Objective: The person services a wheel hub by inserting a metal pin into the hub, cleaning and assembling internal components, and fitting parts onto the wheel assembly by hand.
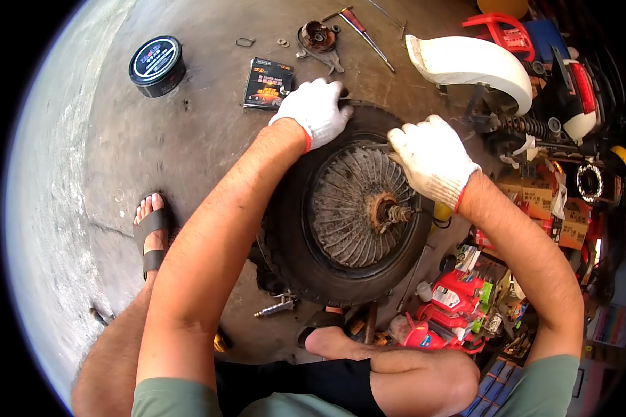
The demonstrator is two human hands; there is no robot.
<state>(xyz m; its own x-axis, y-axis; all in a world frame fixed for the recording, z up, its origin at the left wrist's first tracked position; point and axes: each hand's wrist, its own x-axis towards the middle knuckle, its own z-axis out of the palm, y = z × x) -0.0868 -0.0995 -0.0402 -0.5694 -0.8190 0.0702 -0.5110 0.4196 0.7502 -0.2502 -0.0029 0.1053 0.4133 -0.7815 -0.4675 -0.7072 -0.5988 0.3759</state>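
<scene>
A black tire [292,243] on a finned metal hub wheel [348,208] lies between my legs, its threaded axle [395,213] pointing up. My left hand [313,112], in a white glove, is on the tire's upper left edge, fingers curled; what they grip, if anything, is hidden. My right hand [431,156], also gloved, is closed round the end of a thin metal tool at the rim's upper right. Just left of my left hand lies a black box [268,82] with orange print.
A round black tub [156,66] stands at the upper left. Beyond the tire lie a brake plate [318,38], a screwdriver [368,40] and a white fender [473,62]. Red bottles [452,299] and cardboard boxes [535,198] crowd the right side. An air tool [275,308] lies below the tire.
</scene>
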